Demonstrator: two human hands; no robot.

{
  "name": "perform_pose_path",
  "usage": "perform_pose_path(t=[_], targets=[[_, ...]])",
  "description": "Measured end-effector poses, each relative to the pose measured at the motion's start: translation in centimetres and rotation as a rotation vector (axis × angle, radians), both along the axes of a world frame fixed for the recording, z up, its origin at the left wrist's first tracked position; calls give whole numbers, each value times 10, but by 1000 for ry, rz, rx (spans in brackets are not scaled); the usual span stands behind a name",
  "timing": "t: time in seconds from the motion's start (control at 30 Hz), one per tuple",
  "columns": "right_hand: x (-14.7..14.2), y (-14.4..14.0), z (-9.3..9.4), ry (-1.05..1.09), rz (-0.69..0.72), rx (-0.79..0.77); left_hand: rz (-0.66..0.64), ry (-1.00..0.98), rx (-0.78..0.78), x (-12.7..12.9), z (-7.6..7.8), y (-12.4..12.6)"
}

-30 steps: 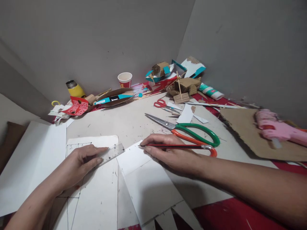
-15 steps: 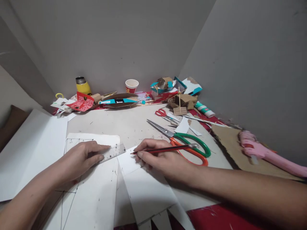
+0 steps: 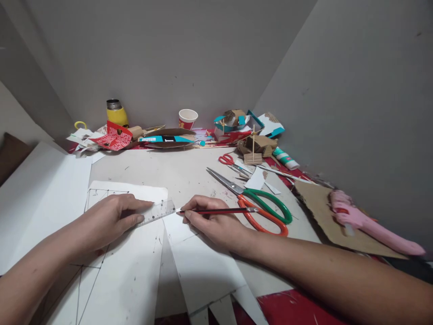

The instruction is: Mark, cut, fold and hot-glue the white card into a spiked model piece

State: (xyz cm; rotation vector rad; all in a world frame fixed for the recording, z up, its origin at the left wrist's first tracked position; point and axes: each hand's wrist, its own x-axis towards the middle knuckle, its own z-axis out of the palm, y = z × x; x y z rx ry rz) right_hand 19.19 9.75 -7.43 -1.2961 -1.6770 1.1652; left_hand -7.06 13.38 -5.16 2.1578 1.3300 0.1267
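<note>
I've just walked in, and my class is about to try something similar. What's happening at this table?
A person's left hand holds a clear plastic ruler over a white sheet with dark drawn lines. The right hand grips a red-and-black pencil, its tip by the far end of a narrower white piece. Large metal scissors with green and orange handles lie just beyond the right hand.
</note>
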Motion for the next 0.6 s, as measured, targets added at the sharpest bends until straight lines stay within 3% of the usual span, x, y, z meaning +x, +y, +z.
perform_pose_path(t=[0.6], targets=[[-1, 1, 2, -96, 23, 3, -26, -10, -8, 3, 1, 1]])
